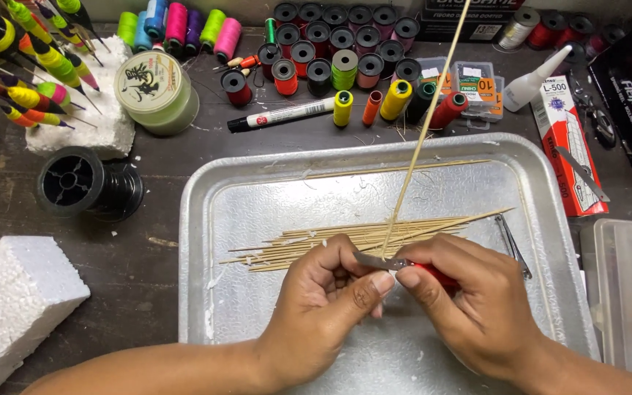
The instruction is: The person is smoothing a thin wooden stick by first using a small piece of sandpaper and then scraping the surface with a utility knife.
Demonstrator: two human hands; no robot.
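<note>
Bamboo stick [424,132] rises toward 1 o'clock over the tray [213,219], its base pinched in the left hand [323,307]. Right hand [477,307] grips a red-handled knife [389,262] against it; shallow, outward strokes would likely shave cleanest.

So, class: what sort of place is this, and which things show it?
Probably a hobby workbench for making fishing floats: thread spools, painted floats stuck in foam, and thin bamboo sticks on a metal tray.
</note>
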